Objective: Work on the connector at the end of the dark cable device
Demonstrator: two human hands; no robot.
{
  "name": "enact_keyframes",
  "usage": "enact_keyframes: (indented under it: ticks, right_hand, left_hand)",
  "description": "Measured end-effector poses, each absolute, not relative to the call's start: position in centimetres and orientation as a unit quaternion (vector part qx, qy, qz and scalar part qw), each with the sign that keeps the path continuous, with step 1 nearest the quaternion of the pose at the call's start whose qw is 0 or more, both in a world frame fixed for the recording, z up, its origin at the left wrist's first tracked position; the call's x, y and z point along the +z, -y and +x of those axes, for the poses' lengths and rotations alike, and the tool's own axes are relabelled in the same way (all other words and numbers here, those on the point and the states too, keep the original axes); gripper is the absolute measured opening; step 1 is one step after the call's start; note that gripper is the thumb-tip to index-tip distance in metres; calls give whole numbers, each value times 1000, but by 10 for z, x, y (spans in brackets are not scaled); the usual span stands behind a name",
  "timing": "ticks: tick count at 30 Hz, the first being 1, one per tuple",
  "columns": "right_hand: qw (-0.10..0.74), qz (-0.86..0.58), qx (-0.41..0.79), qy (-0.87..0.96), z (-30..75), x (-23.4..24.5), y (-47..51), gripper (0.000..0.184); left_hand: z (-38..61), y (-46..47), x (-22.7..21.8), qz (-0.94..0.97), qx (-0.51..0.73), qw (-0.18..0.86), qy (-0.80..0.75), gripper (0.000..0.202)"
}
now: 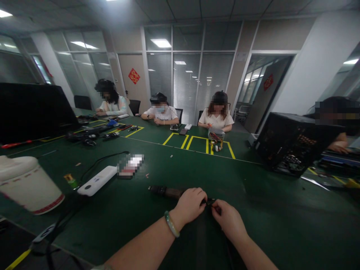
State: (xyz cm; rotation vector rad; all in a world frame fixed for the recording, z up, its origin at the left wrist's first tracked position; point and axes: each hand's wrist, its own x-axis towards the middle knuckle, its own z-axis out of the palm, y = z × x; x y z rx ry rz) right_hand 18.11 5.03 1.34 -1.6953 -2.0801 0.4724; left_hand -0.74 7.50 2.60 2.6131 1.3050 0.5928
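A dark, rod-like tool (173, 192) with a ribbed black collar and a small metal tip at its left end lies across the green table in front of me. My left hand (191, 204), a green bangle on its wrist, is closed over the tool's right part. Close beside it, my right hand (228, 220) pinches at a small dark end piece (210, 201) between the two hands. The fingers cover most of that piece, so its kind cannot be made out. A dark cord seems to run down from under the right hand.
On the left stand a white lidded cup (30, 185), a small green-and-gold bottle (71, 181), a white power strip (98, 180) and a phone (131, 166). A black computer case (298, 144) stands right. A dark monitor (36, 112) is far left. Several people work around the table.
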Motion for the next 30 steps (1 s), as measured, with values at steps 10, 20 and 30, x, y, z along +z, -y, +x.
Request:
enact_keyframes:
  ticks: [10, 20, 30]
  right_hand:
    - [204, -573, 183, 773, 185, 8, -51, 13]
    - [191, -553, 206, 785, 203, 19, -58, 16]
    - [208, -548, 222, 779, 212, 17, -66, 18]
  left_hand:
    - [-11, -72, 22, 890, 197, 83, -402, 8]
    - [8, -75, 11, 897, 220, 66, -378, 9]
    - [12, -89, 14, 904, 202, 50, -372, 9]
